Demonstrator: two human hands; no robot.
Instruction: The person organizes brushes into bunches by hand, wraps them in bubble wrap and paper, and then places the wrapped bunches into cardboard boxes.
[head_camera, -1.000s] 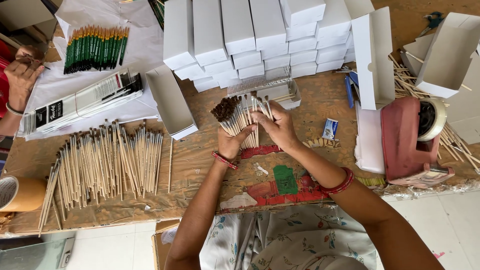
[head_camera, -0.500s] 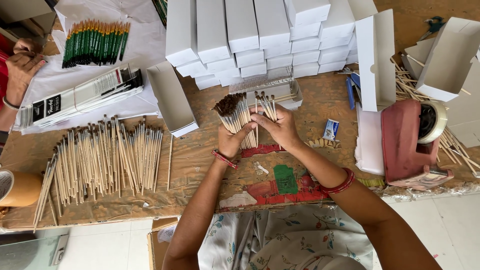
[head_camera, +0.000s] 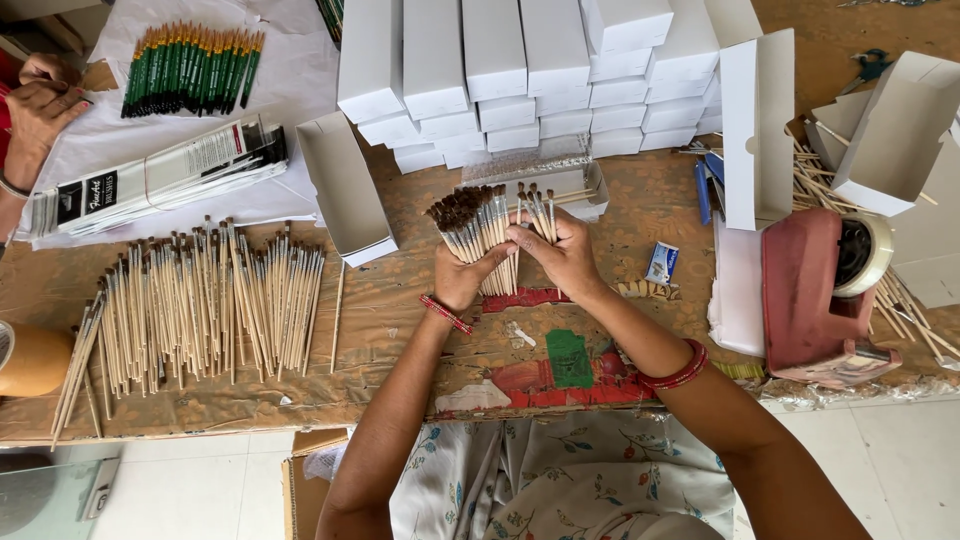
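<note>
Surface: a worn wooden worktable, covered in patches of paper and tape.
Boxes: white cartons stood stacked at twelve o'clock of the hands.
Loose brushes: a row of pale-handled brushes lay at nine o'clock.
Left hand: fingers closed around a fanned bunch of brushes, bristles up, above the table's middle.
Right hand: fingers pinched a few brushes just beside the bunch.
Judgement: squaring the tips level seemed wise, with a light grip sparing the bristles.
</note>
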